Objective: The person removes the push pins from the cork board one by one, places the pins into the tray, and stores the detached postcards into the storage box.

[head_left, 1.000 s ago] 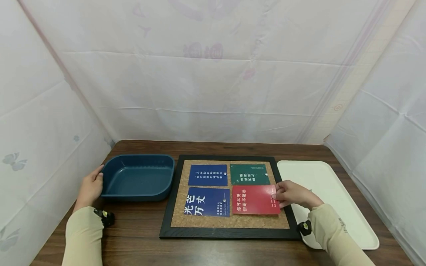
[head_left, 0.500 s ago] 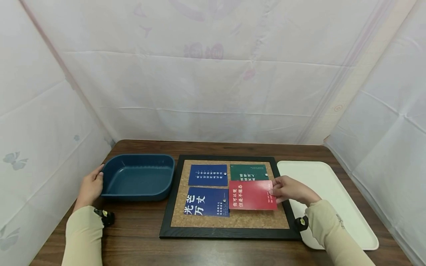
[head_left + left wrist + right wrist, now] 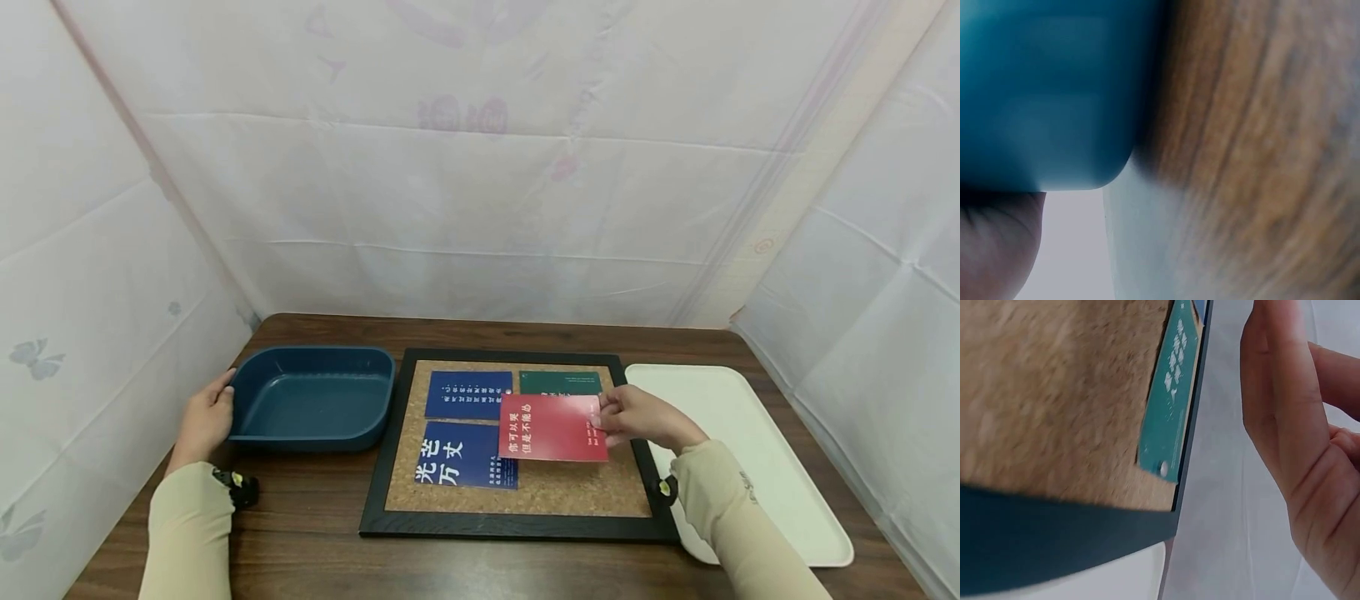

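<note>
My left hand (image 3: 202,421) grips the left end of a dark blue plastic basin (image 3: 315,404), its thumb near the rim; the basin's side fills much of the left wrist view. My right hand (image 3: 647,419) pinches a red card (image 3: 553,429) with white writing by its right edge. The card is held over a black-framed corkboard (image 3: 577,497). It overlaps parts of a green card (image 3: 561,381) and a lower blue card (image 3: 456,467) in the head view. An upper blue card (image 3: 465,393) lies behind. A pin (image 3: 1163,467) shows on the green card in the right wrist view.
A cream tray (image 3: 750,450) lies to the right, partly behind my right forearm. Everything stands on a brown wooden table (image 3: 307,533). Pale patterned sheets (image 3: 480,217) hang at the back and both sides.
My right hand has raised the red card from its place at the board's lower right and moved it back and left. The left hand and basin have stayed put.
</note>
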The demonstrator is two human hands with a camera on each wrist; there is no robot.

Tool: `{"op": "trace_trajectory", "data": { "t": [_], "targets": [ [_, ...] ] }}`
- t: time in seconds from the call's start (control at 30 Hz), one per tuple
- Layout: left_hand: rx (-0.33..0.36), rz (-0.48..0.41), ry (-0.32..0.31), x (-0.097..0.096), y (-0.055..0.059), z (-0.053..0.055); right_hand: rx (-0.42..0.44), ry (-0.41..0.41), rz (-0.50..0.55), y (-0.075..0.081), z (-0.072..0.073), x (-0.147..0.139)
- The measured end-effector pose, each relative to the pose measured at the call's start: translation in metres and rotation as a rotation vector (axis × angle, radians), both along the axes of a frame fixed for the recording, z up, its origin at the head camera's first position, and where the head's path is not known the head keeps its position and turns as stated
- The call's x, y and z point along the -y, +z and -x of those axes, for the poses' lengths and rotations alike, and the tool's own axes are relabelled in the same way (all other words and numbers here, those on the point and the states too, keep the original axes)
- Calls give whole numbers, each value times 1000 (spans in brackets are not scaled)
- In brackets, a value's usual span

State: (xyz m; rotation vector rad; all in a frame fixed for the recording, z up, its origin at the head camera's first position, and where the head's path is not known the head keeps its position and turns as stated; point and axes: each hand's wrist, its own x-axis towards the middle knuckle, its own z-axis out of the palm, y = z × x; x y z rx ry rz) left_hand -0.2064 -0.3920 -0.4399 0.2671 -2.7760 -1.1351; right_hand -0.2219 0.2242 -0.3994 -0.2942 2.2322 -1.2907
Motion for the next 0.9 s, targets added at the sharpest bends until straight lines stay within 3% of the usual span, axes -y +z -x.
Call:
{"op": "trace_trajectory", "data": {
  "t": [0.6,0.9],
  "targets": [
    [10,6,-6,-1,1,0,15,18,27,12,8,35],
    [14,-7,-1,0,0,-2,13,28,92,13,12,53]
  ]
}}
